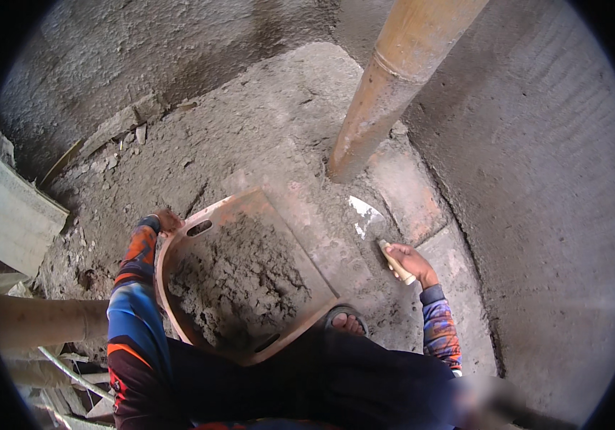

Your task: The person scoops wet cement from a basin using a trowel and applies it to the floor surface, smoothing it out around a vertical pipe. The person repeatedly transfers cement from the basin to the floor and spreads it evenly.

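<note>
On floor: left hand (166, 220) grips mortar pan (239, 276) rim; right hand (411, 263) clasps trowel (375, 233) handle.

Left hand (166, 221) stretched forward, fingers curled shut, right hand (411, 262) fisted, arm bent, both sleeved

- A rough grey cement floor (250, 122) fills the middle, strewn with mortar crumbs and small rubble at the far left.
- A curved, plastered grey wall (544, 179) rises on the right.
- A thick bamboo pole (393, 79) stands slanted at far centre.
- Pale planks (6, 215) lie at left.
- Daylight is soft and even.
</note>
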`<state>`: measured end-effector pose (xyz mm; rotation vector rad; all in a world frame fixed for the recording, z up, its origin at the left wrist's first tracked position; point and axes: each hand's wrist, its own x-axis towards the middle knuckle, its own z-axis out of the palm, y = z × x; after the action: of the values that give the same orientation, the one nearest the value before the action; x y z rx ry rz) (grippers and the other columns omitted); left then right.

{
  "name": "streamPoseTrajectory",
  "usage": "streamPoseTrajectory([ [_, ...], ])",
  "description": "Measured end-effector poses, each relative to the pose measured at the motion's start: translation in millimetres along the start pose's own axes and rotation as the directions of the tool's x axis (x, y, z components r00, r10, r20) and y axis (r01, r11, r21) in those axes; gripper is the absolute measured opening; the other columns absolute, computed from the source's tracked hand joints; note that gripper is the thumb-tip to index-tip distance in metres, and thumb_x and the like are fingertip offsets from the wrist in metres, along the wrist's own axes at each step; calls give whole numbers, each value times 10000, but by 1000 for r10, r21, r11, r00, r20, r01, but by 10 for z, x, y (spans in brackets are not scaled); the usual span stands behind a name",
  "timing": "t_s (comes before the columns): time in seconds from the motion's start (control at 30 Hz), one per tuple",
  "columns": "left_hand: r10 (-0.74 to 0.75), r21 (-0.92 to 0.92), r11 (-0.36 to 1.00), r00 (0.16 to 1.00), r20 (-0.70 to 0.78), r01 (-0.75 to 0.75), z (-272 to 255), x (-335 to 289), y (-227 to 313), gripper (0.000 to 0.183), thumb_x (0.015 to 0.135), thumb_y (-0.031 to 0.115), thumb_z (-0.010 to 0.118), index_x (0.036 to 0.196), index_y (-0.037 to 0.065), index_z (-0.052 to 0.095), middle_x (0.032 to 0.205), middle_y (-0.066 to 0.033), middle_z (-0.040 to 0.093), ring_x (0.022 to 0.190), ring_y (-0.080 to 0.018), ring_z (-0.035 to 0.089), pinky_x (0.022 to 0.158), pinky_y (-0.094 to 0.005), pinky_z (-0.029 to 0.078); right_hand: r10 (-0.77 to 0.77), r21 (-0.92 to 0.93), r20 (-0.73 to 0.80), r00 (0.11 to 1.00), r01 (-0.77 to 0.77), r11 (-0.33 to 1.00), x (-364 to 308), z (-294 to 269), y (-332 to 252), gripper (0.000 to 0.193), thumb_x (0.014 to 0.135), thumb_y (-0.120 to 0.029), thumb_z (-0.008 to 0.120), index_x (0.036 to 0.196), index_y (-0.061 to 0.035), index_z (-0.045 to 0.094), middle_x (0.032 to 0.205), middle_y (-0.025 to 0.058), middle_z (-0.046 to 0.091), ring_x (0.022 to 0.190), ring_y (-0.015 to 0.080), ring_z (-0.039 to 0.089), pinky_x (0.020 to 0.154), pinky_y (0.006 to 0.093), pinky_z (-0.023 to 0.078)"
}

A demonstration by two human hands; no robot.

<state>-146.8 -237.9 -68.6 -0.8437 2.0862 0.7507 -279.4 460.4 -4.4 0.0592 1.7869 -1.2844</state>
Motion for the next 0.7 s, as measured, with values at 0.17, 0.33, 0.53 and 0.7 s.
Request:
streamPoseTrajectory([
  [0.17,47,101,994,998,42,-51,-44,44,-49,298,855,367,595,919,89,680,660,-22,606,540,-131,581,535,-295,523,66,89,70,995,-72,993,25,-159,76,282,927,-343,550,1060,-95,566,670,28,562,453,117,519,382,251,410],
  [0.33,35,103,994,999,6,-36,96,28,177,299,874,360,555,854,86,674,666,-33,616,535,-130,605,540,-301,535,100,192,176,979,-134,972,-116,-438,244,304,925,-351,553,1082,-90,556,661,40,564,444,130,520,360,259,404],
  [0.53,-7,176,984,1000,7,5,-41,159,-163,304,847,364,597,860,74,686,685,-41,627,555,-146,604,567,-286,554,40,201,165,985,-73,977,166,55,74,328,926,-352,551,1119,-87,553,668,42,559,441,127,510,375,252,411],
  [0.7,-5,167,986,1000,-17,8,-6,-9,55,237,843,304,627,921,95,706,715,-34,648,568,-147,595,540,-321,531,20,252,195,981,-70,965,189,21,113,324,925,-333,555,1140,-91,554,662,43,560,438,130,508,380,250,410],
])
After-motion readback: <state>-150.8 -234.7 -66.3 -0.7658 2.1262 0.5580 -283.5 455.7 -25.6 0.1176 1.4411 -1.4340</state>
